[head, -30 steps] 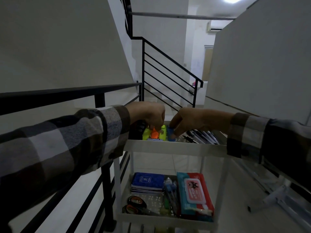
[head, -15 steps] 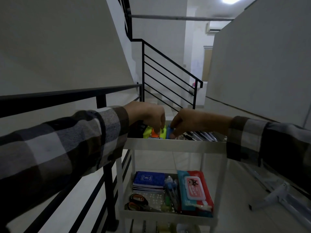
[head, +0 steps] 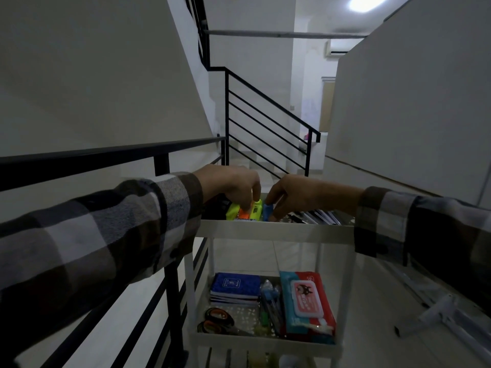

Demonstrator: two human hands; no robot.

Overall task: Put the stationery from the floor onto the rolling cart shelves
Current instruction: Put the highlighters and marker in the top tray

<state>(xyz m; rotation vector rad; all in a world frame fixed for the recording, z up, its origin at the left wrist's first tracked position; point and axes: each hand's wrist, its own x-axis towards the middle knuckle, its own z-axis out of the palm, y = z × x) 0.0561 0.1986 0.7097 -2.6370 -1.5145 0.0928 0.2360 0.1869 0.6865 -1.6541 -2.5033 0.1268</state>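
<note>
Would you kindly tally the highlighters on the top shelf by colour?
Yellow highlighters: 2
Orange highlighter: 1
Blue highlighter: 1
Total: 4

Both arms wear long flannel sleeves (head: 106, 235) — a dark-and-white check — with buttoned cuffs (head: 372, 221).

A home stair landing: black metal railing (head: 87, 158), tiled floor (head: 372, 328), wall air conditioner (head: 335, 48).

The rolling cart (head: 276, 231) is showing smooth white plastic, the railing (head: 106, 155) matt black metal, the sleeves (head: 119, 235) soft woven checked cloth.
</note>
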